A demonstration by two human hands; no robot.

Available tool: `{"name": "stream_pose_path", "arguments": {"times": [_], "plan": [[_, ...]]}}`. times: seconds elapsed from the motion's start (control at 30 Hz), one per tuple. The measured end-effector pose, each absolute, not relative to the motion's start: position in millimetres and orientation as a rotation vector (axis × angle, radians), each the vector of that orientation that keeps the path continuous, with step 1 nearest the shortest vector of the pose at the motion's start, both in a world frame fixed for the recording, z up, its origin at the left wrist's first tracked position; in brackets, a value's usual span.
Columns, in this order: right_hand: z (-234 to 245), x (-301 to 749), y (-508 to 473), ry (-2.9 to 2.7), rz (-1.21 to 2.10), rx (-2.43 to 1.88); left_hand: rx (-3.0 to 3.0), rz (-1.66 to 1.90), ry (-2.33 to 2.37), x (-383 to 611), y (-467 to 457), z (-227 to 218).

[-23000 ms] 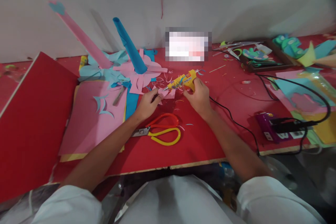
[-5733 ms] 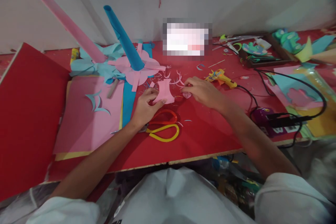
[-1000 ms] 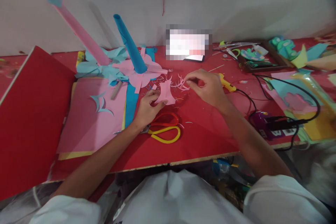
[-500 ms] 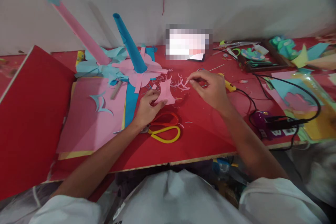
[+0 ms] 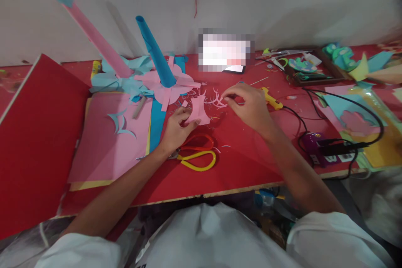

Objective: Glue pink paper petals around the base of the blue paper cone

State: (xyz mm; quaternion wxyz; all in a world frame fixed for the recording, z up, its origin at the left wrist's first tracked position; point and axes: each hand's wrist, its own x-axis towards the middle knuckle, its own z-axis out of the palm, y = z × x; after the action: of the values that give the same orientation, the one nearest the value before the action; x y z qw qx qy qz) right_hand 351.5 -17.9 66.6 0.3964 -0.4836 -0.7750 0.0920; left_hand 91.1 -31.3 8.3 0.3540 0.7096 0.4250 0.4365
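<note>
My left hand (image 5: 179,129) grips a pink paper cutout (image 5: 199,110) with curved-in sides, its thumb along the lower edge and its fingers behind the left side. To the right, my right hand (image 5: 249,102) hovers over the red tabletop (image 5: 248,150) with thumb and index fingertip pinched together. Whatever lies in that pinch is too small to make out. Thin pink paper slivers (image 5: 216,98) are strewn between the two hands. Scissors (image 5: 198,161) with one yellow and one red handle rest below my left hand, their blades partly under the wrist.
Behind stand a blue paper cone (image 5: 155,52) on a pink paper base (image 5: 185,81) and a pink paper tube (image 5: 97,35). Pink sheets (image 5: 100,146) lie left. A yellow glue gun (image 5: 272,99), its cord and a purple box (image 5: 317,144) are right. A blurred-out screen (image 5: 224,52) leans at the back.
My right hand has shifted slightly left, its pinch closer to the pink slivers. My left hand keeps the pink cutout in the same place.
</note>
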Motion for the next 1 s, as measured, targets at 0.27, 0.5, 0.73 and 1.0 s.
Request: {"name": "stream_pose_path", "arguments": {"times": [0.27,0.5,0.73,1.0], "plan": [[70,350,-22,-1.967,0.217,-1.212,1.838,1.121,1.107,90,-31,9],[69,350,-24,-1.965,0.189,-1.273,1.842,1.14,1.103,90,-30,6],[86,338,-42,-1.822,0.203,-1.271,1.85,1.149,1.079,90,-30,7],[75,302,-45,-1.514,0.56,-1.082,1.822,1.193,1.076,90,-31,13]]}}
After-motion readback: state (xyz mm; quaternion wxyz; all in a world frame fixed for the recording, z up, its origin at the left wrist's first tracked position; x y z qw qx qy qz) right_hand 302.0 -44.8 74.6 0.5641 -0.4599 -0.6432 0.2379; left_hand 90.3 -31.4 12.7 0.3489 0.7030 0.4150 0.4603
